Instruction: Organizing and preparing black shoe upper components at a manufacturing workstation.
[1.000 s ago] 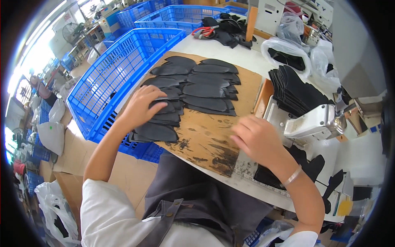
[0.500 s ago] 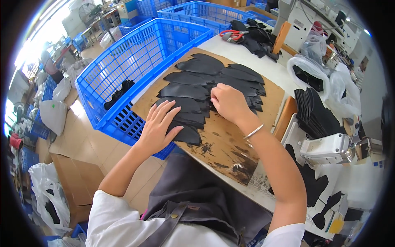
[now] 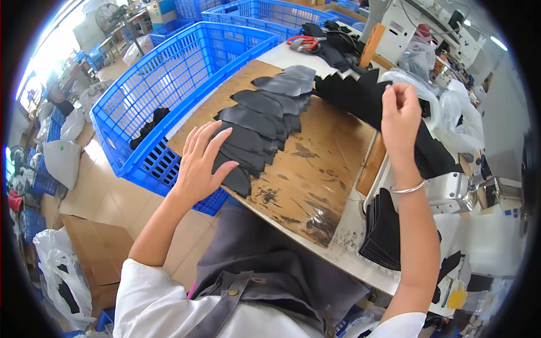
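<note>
On a stained brown board (image 3: 315,169) lies a row of overlapping black leaf-shaped pieces (image 3: 253,121), smooth like leather. My left hand (image 3: 200,160) is open with fingers spread, its fingertips on the row's left edge. To the right, my right hand (image 3: 401,115) pinches a strip of black pieces (image 3: 352,96) with a jagged upper edge. This strip is raised off the board and tilted, its far end near the row's far end. Whether the strip and the row are joined I cannot tell.
A blue plastic basket (image 3: 160,163) stands against the board's left side, some black pieces inside. Red-handled pliers (image 3: 304,42) lie at the back beside black scraps. At right are a white machine (image 3: 445,191), a stack of black pieces (image 3: 380,231) and clear plastic bags (image 3: 462,118).
My right hand has moved right and up from the middle of the pieces, lifting the right-hand strip off the board. My left hand stays at the left row. The view has shifted slightly.
</note>
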`<action>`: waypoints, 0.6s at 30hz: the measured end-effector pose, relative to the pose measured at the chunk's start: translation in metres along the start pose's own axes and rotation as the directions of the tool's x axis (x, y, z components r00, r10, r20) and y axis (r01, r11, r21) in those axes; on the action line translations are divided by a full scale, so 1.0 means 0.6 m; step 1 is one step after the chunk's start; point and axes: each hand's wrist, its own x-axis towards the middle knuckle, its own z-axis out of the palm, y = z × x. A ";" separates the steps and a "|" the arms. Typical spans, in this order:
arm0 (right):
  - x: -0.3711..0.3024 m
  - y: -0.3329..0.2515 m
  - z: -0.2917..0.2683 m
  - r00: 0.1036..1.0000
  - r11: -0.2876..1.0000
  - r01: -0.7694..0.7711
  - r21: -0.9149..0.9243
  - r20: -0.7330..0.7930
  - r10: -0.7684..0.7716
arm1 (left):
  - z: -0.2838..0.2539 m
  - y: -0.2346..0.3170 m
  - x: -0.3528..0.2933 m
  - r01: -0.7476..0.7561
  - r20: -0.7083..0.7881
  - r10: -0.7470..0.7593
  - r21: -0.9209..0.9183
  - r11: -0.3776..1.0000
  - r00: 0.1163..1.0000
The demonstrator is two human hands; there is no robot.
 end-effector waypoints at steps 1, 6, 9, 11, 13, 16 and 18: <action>0.009 -0.008 -0.013 0.999 0.999 0.037 -0.009 -0.013 -0.037 | 0.003 0.004 0.008 -0.010 0.001 0.010 -0.006 1.000 1.000; -0.004 -0.046 -0.024 0.962 0.972 0.200 -0.123 0.214 -0.170 | 0.023 0.037 0.087 -0.143 0.109 0.139 0.029 0.989 0.984; -0.077 -0.066 -0.023 0.918 0.964 0.243 -0.107 0.345 -0.193 | 0.042 0.042 0.110 -0.207 0.019 0.206 0.120 0.971 0.978; -0.152 -0.082 -0.029 0.850 0.933 0.355 -0.062 0.436 -0.295 | 0.027 0.071 0.115 0.010 0.174 0.021 -0.175 0.984 0.985; -0.222 -0.105 -0.049 0.826 0.943 0.333 0.018 0.477 -0.301 | 0.016 0.110 0.087 0.044 0.090 -0.002 -0.469 0.882 0.996; -0.276 -0.142 -0.070 0.843 0.977 0.213 0.021 0.500 -0.195 | -0.001 0.163 0.005 -0.093 -0.036 0.087 -0.556 0.826 0.996; -0.285 -0.145 -0.077 0.847 0.984 0.177 -0.007 0.511 -0.148 | 0.008 0.176 -0.028 -0.346 -0.110 0.333 -0.457 0.819 0.936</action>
